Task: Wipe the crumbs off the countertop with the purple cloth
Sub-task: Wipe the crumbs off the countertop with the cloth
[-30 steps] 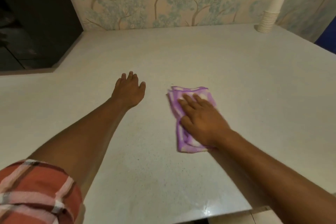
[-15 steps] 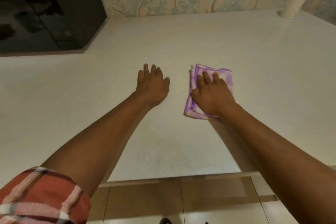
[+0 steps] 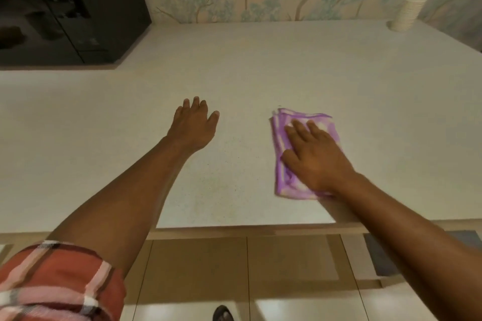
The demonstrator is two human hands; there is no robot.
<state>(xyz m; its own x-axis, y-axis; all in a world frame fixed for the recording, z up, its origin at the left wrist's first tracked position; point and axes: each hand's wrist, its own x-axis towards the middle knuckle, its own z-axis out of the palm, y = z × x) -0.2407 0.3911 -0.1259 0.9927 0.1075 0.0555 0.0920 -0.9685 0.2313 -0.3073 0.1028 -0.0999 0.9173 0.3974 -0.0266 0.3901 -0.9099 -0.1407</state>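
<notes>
— purple-and-white folded cloth point(image 3: 305, 154), where?
— flat on the pale speckled worktop point(image 3: 260, 65), right hand point(image 3: 314, 157) spread on top, pressing.
— left hand point(image 3: 194, 126)?
— palm down beside it, fingers together, bare.

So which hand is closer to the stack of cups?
Right. The right hand presses the cloth, on the side of the cups in the far right corner; the left hand lies flat further left.

Two bare forearms, short sleeve point(image 3: 52, 284) on the left arm, red plaid with white and dark stripes
</notes>
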